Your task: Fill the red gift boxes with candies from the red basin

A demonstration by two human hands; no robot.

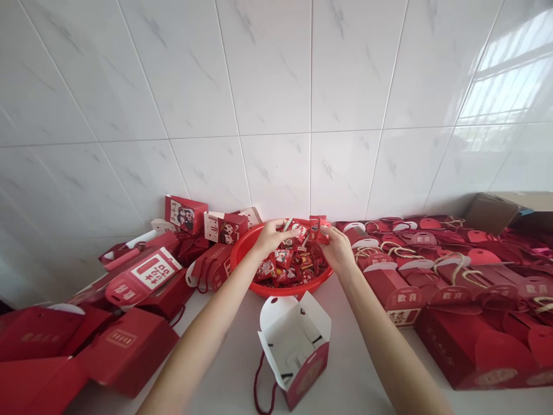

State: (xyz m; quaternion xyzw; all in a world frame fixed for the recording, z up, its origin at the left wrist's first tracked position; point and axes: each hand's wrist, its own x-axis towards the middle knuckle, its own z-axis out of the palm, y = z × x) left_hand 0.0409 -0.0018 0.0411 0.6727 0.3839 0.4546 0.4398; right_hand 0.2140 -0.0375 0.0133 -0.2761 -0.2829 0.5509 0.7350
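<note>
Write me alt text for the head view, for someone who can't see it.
A person's left hand and right hand hold small red packets over a red basin full of more. Nearer the viewer stands an open, white-lined box with a dark red cord. Red boxes crowd both sides, before a tiled wall.

Facing you is a wall of glossy white tiles (276, 86) with grey veining and pale joints, and at your upper right they mirror a bright, barred window (501, 86). Beneath that reflection, a brown cardboard box (492, 214) stands near the wall. To your left, red printed boxes (125, 343) lie heaped at odd angles; to your right, other red boxes (453, 346) sit packed in rows, some with pale twisted cords (453, 255). Under you spreads a whitish tabletop (231, 369).
</note>
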